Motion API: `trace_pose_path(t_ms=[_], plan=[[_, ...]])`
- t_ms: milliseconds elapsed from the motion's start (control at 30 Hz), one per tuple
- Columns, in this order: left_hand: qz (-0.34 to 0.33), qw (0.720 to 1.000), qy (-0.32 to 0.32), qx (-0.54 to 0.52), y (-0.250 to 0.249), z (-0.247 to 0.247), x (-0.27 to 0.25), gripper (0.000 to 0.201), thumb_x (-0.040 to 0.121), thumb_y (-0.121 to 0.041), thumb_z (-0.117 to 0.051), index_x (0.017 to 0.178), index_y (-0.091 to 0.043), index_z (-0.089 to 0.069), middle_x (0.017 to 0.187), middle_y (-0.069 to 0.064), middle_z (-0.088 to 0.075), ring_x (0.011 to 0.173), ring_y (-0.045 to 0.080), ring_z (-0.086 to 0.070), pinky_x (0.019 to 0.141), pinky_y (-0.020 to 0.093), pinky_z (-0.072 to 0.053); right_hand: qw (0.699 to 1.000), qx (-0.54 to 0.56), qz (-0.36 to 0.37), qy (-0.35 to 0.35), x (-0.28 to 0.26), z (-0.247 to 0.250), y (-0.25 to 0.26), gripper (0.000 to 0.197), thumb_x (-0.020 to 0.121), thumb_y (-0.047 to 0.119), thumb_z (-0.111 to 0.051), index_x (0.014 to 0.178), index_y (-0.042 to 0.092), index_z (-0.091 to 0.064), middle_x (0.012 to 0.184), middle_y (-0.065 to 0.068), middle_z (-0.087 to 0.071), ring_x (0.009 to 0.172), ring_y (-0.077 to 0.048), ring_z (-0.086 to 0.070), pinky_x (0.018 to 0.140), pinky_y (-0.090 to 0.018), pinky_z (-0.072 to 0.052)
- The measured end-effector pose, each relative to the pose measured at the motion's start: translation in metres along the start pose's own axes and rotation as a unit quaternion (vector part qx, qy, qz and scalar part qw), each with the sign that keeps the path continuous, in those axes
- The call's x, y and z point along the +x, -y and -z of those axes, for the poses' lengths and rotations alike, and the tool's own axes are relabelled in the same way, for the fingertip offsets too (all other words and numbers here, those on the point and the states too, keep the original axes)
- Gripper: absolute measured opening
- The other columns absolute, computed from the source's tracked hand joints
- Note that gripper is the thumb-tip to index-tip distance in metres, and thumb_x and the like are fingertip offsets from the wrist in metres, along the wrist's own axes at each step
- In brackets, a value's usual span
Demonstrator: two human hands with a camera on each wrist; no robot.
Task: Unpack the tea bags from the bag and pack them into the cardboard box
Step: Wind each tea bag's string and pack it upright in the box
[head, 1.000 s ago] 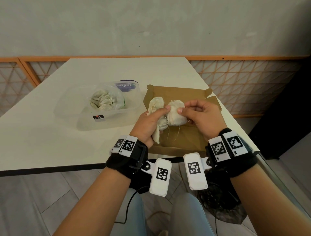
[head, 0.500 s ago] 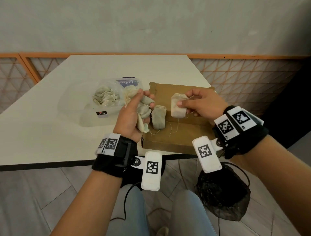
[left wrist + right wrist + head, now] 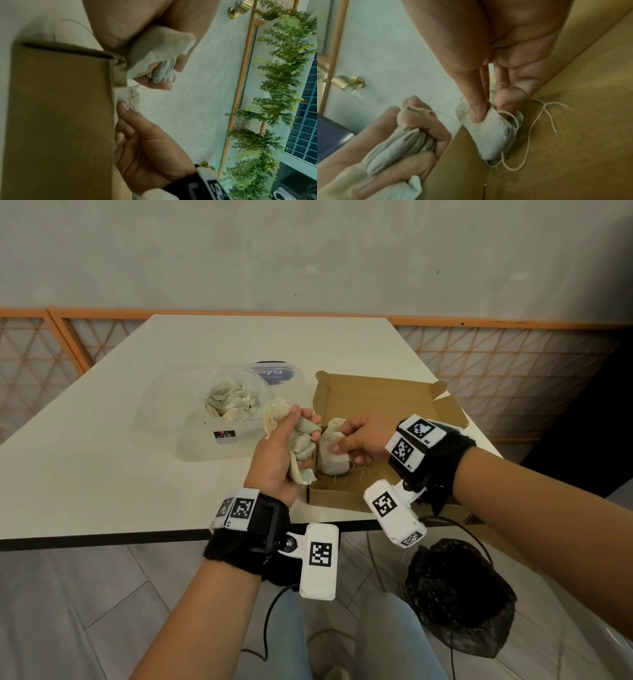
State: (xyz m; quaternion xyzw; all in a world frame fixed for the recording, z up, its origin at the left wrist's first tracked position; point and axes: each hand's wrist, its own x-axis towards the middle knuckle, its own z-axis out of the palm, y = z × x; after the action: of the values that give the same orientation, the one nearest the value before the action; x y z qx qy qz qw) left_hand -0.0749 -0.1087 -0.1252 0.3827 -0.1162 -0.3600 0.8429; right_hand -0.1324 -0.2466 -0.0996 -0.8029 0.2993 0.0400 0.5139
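My left hand (image 3: pixel 301 436) grips a crumpled bunch of tea bags (image 3: pixel 301 445) just left of the open brown cardboard box (image 3: pixel 380 402). My right hand (image 3: pixel 337 441) reaches into the box's near left corner and pinches a pale tea bag (image 3: pixel 330 462) between thumb and fingers. That tea bag (image 3: pixel 491 135) stands against the box wall, its strings trailing on the box floor (image 3: pixel 573 135). The left wrist view shows the bunch (image 3: pixel 159 54) by the box's outer wall (image 3: pixel 60 108). More tea bags fill a clear plastic bag (image 3: pixel 229 404).
The plastic bag sits in a clear plastic tub (image 3: pixel 191 446) on the white table (image 3: pixel 102 474), left of the box. A blue-labelled lid (image 3: pixel 272 373) lies behind it. A black mesh bag (image 3: pixel 459 597) hangs below the table edge. An orange lattice railing (image 3: pixel 513 364) borders the table.
My right hand has lowered its tea bag into the box's near left corner, beside the one standing there. My left hand, still holding the bunch, moved back toward the box.
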Motion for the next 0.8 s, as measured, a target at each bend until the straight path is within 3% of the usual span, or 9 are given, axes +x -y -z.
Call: trace_pose_path(t_ms=[133,200,267,400,500,633,767,800], plan=[[0.006,1.0,0.001,-0.003,0.001,0.001,0.001,0.018,0.096,-0.027,-0.049,0.085,-0.015,-0.057,0.073,-0.003,-0.062,0.056,0.004,-0.05,0.031,0.011,-0.03,0.999,-0.012,-0.023,-0.022,0.0,0.0,0.002,0.021,0.08,0.008,-0.07,0.087,0.012,-0.051,0.074,-0.005,-0.057,0.058,-0.013,-0.056,0.044,-0.018,-0.05],[0.003,1.0,-0.011,0.006,0.002,0.001,0.0,0.014,0.095,-0.024,-0.052,0.085,-0.016,-0.058,0.071,-0.004,-0.062,0.055,0.004,-0.05,0.031,0.012,-0.029,0.997,-0.047,-0.041,-0.044,-0.001,0.002,0.003,0.026,0.079,0.014,-0.073,0.092,0.011,-0.05,0.073,-0.007,-0.057,0.059,-0.015,-0.055,0.05,-0.021,-0.049],[-0.005,0.999,-0.036,0.027,0.003,0.001,-0.001,0.008,0.091,-0.02,-0.058,0.084,-0.016,-0.06,0.068,-0.005,-0.061,0.053,0.005,-0.048,0.032,0.013,-0.028,0.995,-0.066,-0.057,-0.049,-0.006,0.009,0.006,0.025,0.078,0.015,-0.073,0.088,0.009,-0.051,0.071,-0.008,-0.057,0.059,-0.016,-0.054,0.055,-0.023,-0.049],[-0.017,0.995,-0.072,0.067,0.008,0.004,-0.001,0.011,0.086,-0.008,-0.063,0.083,-0.019,-0.061,0.057,-0.003,-0.051,0.047,0.006,-0.041,0.033,0.013,-0.029,0.993,-0.054,-0.107,0.021,-0.024,0.022,0.011,0.021,0.079,0.005,-0.07,0.095,-0.001,-0.059,0.073,-0.012,-0.06,0.058,-0.015,-0.058,0.048,-0.019,-0.053],[-0.017,0.992,-0.09,0.088,0.011,0.005,0.003,0.02,0.082,0.001,-0.063,0.092,-0.017,-0.063,0.056,-0.001,-0.051,0.043,0.005,-0.044,0.036,0.014,-0.035,0.985,-0.046,-0.155,0.061,-0.027,0.021,0.008,0.028,0.08,0.004,-0.069,0.104,-0.007,-0.058,0.079,-0.016,-0.066,0.065,-0.018,-0.066,0.056,-0.021,-0.057],[-0.015,0.992,-0.081,0.101,0.013,0.007,0.005,0.028,0.081,0.007,-0.059,0.095,-0.016,-0.062,0.061,-0.001,-0.051,0.04,0.004,-0.041,0.036,0.015,-0.034,0.979,0.066,-0.178,0.079,-0.027,0.013,0.006,0.016,0.086,-0.007,-0.056,0.102,-0.007,-0.055,0.084,-0.019,-0.064,0.068,-0.02,-0.067,0.06,-0.024,-0.058],[-0.008,0.991,-0.074,0.108,0.011,0.008,0.005,0.03,0.081,0.009,-0.058,0.097,-0.016,-0.061,0.059,-0.003,-0.052,0.039,0.004,-0.039,0.035,0.015,-0.032,0.984,0.099,-0.14,0.054,-0.027,0.005,0.005,0.039,0.088,-0.011,-0.05,0.126,-0.004,-0.045,0.103,-0.02,-0.062,0.077,-0.021,-0.061,0.081,-0.036,-0.054],[-0.006,0.991,-0.073,0.108,0.011,0.008,0.006,0.03,0.081,0.009,-0.057,0.097,-0.016,-0.061,0.058,-0.003,-0.052,0.04,0.004,-0.039,0.036,0.015,-0.032,0.985,0.098,-0.133,0.045,-0.027,0.004,0.003,0.045,0.088,-0.011,-0.05,0.131,0.0,-0.042,0.101,-0.017,-0.062,0.076,-0.02,-0.059,0.084,-0.037,-0.052]])
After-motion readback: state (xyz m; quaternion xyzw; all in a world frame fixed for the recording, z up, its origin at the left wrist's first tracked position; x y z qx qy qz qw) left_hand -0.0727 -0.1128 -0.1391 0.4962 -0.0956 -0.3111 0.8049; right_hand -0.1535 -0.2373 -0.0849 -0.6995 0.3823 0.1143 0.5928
